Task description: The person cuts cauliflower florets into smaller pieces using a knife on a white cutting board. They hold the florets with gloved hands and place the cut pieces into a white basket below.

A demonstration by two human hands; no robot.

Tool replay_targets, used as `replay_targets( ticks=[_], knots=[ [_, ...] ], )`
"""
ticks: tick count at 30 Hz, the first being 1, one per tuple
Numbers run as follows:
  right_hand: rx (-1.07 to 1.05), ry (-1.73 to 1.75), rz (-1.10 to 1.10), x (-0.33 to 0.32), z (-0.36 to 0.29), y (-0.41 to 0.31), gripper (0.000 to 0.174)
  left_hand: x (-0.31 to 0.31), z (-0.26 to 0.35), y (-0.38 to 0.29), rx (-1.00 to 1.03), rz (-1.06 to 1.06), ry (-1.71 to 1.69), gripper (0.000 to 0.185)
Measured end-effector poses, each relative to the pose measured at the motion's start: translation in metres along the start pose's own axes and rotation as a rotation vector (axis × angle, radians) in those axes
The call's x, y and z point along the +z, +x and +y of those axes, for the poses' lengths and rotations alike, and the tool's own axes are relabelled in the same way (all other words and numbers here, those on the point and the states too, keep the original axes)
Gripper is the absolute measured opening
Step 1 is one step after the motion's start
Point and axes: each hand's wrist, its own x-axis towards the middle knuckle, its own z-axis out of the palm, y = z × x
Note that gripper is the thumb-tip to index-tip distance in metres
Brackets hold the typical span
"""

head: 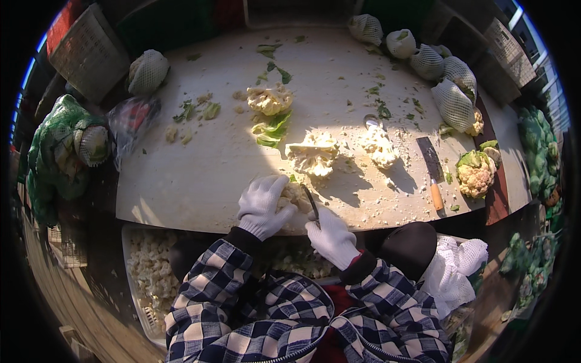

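My left hand (265, 202), in a white knit glove, grips a piece of cauliflower (295, 196) at the table's near edge. A dark, thin blade (311, 199) rises from my gloved right hand (331, 233), close against that piece's right side. Its handle is hidden in my fist. Just beyond my hands lie a cut cauliflower head (313, 153) and, to its right, a smaller cut piece (379, 147). Farther back, another cauliflower piece (271, 98) rests above a green leaf (271, 129).
A cleaver with a wooden handle (436, 195) lies right, beside an untrimmed cauliflower (475, 174). Net-wrapped cauliflowers (454, 104) line the table's (199, 172) far right edge. Below the near edge, a white crate (130, 267) holds florets. A green net sack (59, 168) stands left.
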Motion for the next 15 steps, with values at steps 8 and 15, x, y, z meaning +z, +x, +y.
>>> replay_targets(
  ticks=[8, 15],
  knots=[
    [0.163, -0.014, -0.052, 0.003, 0.013, -0.007, 0.030, 0.005, 0.006, 0.025, 0.008, -0.300, 0.200, 0.051],
    [-0.133, -0.258, 0.233, 0.007, -0.012, 0.024, 0.041, 0.003, -0.021, 0.025, -0.073, -0.260, 0.184, 0.048]
  ],
)
